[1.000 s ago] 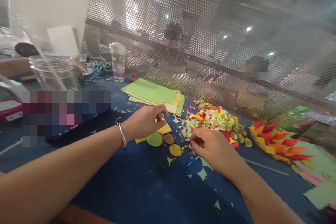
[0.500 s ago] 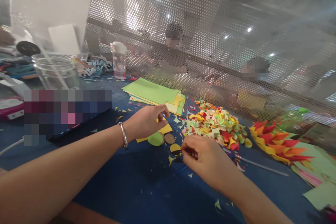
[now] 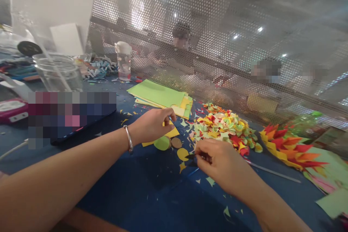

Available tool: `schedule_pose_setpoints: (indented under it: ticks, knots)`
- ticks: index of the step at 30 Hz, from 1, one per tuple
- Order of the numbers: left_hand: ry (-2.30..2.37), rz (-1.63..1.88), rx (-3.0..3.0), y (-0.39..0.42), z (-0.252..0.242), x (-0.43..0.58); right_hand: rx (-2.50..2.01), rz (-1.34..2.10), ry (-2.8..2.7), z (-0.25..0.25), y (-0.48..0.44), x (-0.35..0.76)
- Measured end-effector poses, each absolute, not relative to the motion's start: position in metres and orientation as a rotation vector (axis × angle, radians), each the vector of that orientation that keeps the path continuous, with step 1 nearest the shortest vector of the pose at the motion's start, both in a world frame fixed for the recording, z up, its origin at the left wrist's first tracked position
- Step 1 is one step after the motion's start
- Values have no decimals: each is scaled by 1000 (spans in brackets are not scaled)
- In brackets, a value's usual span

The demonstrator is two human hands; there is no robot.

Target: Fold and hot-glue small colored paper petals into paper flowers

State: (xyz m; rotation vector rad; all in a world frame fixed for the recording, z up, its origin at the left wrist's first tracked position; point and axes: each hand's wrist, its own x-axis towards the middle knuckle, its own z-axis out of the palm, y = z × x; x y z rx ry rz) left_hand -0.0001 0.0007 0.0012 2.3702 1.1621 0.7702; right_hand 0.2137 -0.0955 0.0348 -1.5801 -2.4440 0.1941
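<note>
My left hand [image 3: 154, 125] hovers above a yellow sheet of paper [image 3: 148, 144], its fingers loosely bent, with a gap between thumb and forefinger and nothing visible in them. A silver bangle circles that wrist. My right hand [image 3: 214, 157] is closed on a small dark pointed thing [image 3: 191, 156] whose tip sticks out to the left; the rest is hidden by the fingers. Just beside that tip lies a yellow paper circle [image 3: 182, 154]. A green paper circle [image 3: 161, 143] and a brown disc [image 3: 176, 143] lie between the two hands.
Behind my right hand rises a heap of curled paper pieces [image 3: 225, 127]. Stacked coloured sheets [image 3: 157, 93] lie farther back. A red-and-orange paper fringe [image 3: 293, 148] is at right. A glass jar [image 3: 58, 74] and a bottle [image 3: 124, 61] stand left, before a perforated screen [image 3: 152, 25].
My right hand has shifted slightly right, taking the dark pointed thing off the yellow circle, which now shows more fully. My left hand has stayed almost still.
</note>
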Motion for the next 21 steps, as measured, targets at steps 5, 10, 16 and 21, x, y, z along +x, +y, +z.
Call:
schedule_pose_setpoints:
  ticks: [5,10,16,21]
  knots:
    - [1158,763,2371,0,0,1,-1641,197,-2336,41,-96,224]
    - [1153,755,2369,1,-1,1,-1548,407,-2349,36,-100,217]
    - [1152,741,2379,0,0,0,-1582,249,-2328,32,-90,226]
    - [1154,740,2385,0,1,1,-1543,373,-2310,35,-94,226]
